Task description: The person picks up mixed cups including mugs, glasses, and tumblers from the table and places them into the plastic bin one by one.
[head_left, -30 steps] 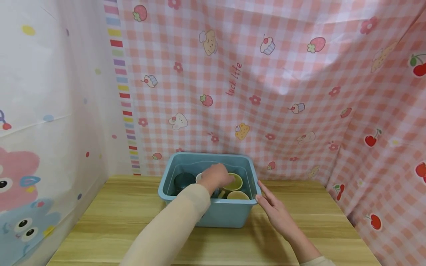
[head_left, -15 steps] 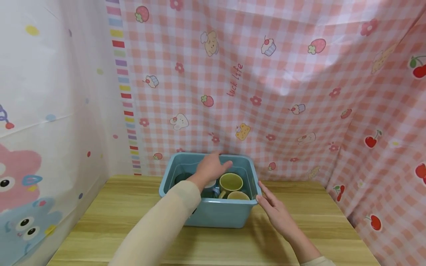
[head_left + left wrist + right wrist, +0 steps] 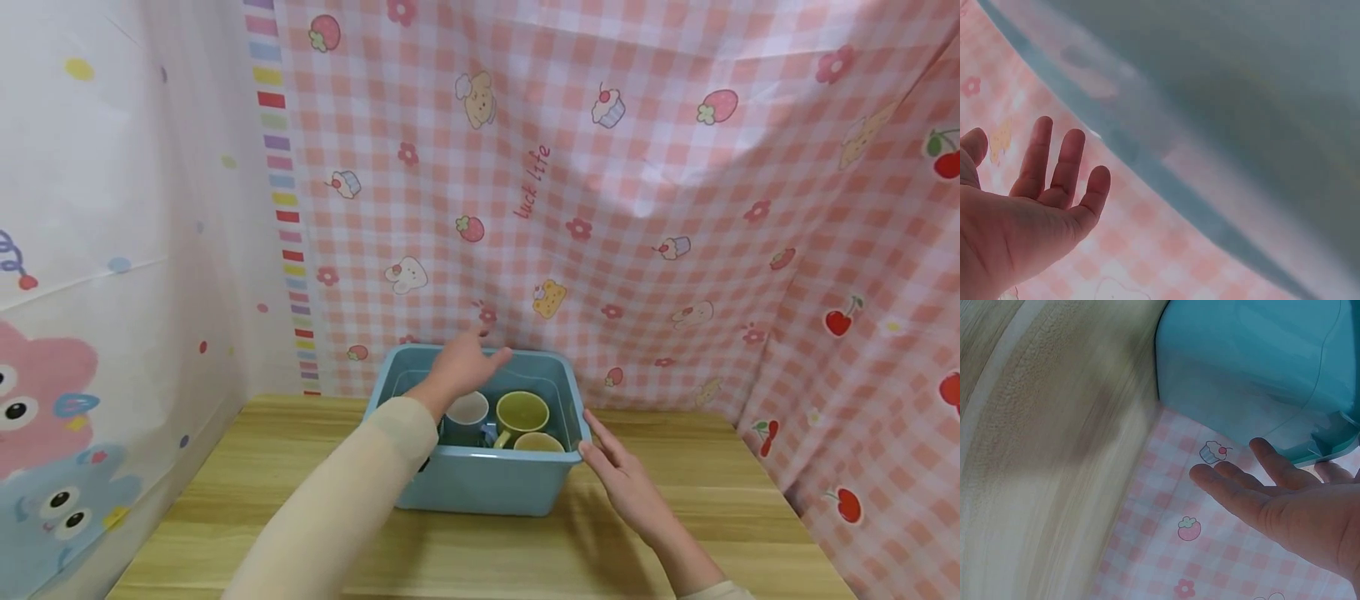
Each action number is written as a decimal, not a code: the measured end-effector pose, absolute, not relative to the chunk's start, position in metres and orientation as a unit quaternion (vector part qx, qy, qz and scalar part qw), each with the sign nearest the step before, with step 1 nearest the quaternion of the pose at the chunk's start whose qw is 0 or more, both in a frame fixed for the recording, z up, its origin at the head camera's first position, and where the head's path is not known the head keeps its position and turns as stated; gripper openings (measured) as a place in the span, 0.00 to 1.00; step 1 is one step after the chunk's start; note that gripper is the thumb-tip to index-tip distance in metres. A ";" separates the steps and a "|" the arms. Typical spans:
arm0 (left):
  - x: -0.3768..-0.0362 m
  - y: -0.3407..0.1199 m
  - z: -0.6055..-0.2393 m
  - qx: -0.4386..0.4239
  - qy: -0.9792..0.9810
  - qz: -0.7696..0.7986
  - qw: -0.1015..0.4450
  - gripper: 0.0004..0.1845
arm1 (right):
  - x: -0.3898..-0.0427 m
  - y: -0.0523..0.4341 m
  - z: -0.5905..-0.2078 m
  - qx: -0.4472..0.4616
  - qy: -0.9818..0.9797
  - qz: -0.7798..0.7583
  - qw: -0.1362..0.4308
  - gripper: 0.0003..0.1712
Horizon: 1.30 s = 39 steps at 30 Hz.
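A blue plastic bin (image 3: 487, 483) sits on the table with several cups inside. Visible in it are a white-rimmed blue mug (image 3: 467, 408), a green mug (image 3: 522, 411) with its handle toward me, and a pale yellow cup (image 3: 538, 442) at the front right. My left hand (image 3: 459, 367) hovers over the bin's back part; in the left wrist view its fingers (image 3: 1035, 150) are spread and relaxed, holding nothing. My right hand (image 3: 621, 475) rests against the bin's right rim with extended fingers, seen beside the bin wall (image 3: 1241, 369) in the right wrist view. The left forearm hides the bin's left part.
The wood-grain table (image 3: 675, 483) carries the bin near its back edge. Behind hangs a pink checked cloth (image 3: 600, 183), close to the bin's far rim. A white printed cloth (image 3: 120, 208) hangs at the left.
My left hand has risen away from the green mug and moved left and back, uncovering the mugs. The right hand stays at the bin's right rim.
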<state>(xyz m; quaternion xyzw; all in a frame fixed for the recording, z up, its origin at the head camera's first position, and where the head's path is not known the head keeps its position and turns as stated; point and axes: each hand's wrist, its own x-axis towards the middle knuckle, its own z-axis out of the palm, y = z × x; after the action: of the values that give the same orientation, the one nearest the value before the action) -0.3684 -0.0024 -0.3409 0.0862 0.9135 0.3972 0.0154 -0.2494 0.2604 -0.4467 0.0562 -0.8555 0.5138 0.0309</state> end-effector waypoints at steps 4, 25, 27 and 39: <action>-0.367 -0.015 -0.335 0.076 0.916 0.393 0.013 0.39 | -0.250 0.260 -0.446 0.055 -0.856 0.513 0.030 0.36; -0.369 -0.077 -0.324 0.067 0.919 0.387 -0.021 0.39 | -0.250 0.260 -0.448 0.061 -0.855 0.514 0.030 0.36; -0.368 -0.082 -0.322 0.070 0.922 0.381 -0.021 0.39 | -0.249 0.260 -0.448 0.062 -0.855 0.513 0.029 0.37; -0.358 -0.116 -0.307 0.061 0.915 0.399 -0.029 0.39 | -0.249 0.261 -0.445 0.066 -0.858 0.509 0.024 0.37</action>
<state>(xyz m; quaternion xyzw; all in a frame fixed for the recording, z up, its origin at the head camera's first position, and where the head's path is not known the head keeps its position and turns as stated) -0.3582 -0.1160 -0.3071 0.0614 0.9146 0.3985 -0.0291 -0.2486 0.2608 -0.4452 0.0664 -0.8576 0.5095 0.0237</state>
